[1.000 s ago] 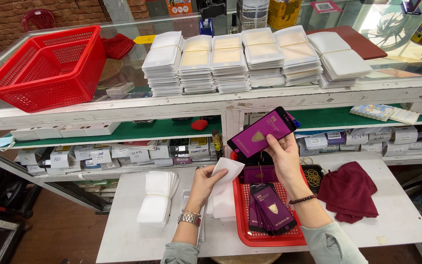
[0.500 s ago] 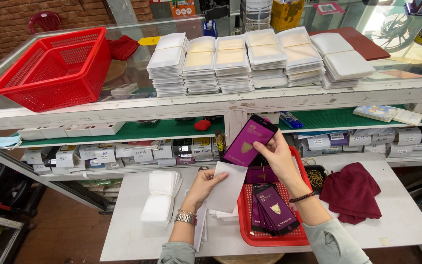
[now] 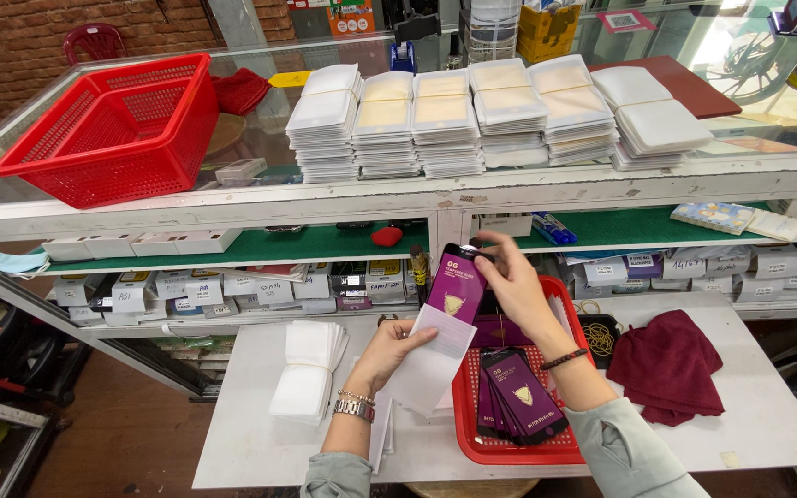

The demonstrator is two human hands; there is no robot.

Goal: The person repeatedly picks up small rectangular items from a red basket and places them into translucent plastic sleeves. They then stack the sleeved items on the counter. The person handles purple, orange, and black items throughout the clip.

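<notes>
Above red tray (image 3: 472,433), raised hands (image 3: 509,286), purple packet (image 3: 455,286), white sleeve (image 3: 431,364)

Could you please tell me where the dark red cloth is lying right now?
In the head view, the dark red cloth lies bunched on the white table, right of the red tray and the right hand.

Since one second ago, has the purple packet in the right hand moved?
Yes. The purple packet in the right hand has come down and leftward from the white shelf edge, and its lower end now meets the white sleeve that the left hand holds.
</notes>
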